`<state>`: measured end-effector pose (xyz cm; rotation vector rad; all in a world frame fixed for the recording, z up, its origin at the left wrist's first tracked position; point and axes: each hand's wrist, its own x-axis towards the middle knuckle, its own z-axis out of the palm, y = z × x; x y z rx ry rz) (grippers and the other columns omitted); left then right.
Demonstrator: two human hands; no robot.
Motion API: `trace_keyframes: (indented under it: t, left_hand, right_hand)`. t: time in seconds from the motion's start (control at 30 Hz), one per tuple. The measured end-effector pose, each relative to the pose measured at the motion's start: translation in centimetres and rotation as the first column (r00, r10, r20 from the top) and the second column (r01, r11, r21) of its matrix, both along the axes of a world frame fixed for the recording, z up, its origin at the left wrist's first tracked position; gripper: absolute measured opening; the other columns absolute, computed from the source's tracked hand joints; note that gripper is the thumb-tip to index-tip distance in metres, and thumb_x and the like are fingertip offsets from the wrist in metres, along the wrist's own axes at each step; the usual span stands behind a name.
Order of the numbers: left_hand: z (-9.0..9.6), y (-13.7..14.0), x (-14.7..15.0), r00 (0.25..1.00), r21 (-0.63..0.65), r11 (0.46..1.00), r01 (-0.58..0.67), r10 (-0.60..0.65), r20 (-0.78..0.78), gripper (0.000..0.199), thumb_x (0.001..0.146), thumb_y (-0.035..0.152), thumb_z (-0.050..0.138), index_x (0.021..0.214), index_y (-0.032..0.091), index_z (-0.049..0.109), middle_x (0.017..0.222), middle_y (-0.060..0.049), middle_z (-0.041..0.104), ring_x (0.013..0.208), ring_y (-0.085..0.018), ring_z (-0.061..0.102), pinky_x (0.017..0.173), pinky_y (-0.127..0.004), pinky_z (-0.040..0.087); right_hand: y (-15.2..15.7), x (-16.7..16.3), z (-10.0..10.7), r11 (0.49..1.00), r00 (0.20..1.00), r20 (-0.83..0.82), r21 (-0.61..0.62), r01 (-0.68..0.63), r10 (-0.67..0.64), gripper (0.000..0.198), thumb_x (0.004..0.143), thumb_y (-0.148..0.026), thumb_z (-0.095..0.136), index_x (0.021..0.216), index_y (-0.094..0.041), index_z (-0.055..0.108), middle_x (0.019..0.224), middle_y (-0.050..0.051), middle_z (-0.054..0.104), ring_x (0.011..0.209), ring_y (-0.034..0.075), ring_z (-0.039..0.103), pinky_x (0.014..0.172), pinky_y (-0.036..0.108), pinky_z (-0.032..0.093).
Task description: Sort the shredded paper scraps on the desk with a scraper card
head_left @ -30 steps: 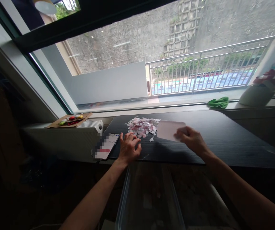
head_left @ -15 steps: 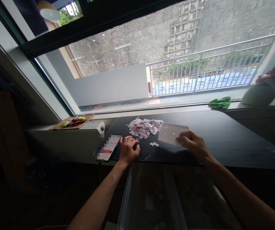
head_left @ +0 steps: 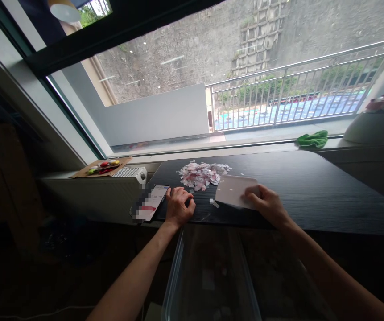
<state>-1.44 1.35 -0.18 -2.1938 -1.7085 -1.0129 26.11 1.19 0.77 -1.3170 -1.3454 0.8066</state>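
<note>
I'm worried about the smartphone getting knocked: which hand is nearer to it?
Left. The left hand is just right of the smartphone, contact unclear; the right hand is farther right, holding a pale card.

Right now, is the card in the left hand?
No, the right hand grips the card by its edge, while the left hand is beside the phone.
</note>
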Motion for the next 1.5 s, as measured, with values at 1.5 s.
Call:
trace_keyframes:
  t: [1.5]
  left_hand:
    - [0.0, -0.1, 0.1, 1.0, -0.018, 1.0, -0.002, 0.002, -0.012, 0.012, 0.075, 0.02, 0.056, 0.073, 0.024, 0.067, 0.083, -0.003, 0.069, 0.107, -0.026, 0.056, 0.111, -0.053, 0.023]
  right_hand:
    - [-1.0, -0.6, 1.4, 0.941, 0.945, -0.103, -0.107, -0.32, 0.31, 0.029, 0.058, -0.043, 0.073, 0.072, -0.018, 0.068, 0.072, 0.003, 0.072, 0.064, 0.019, 0.064, 0.057, 0.028, 0.052]
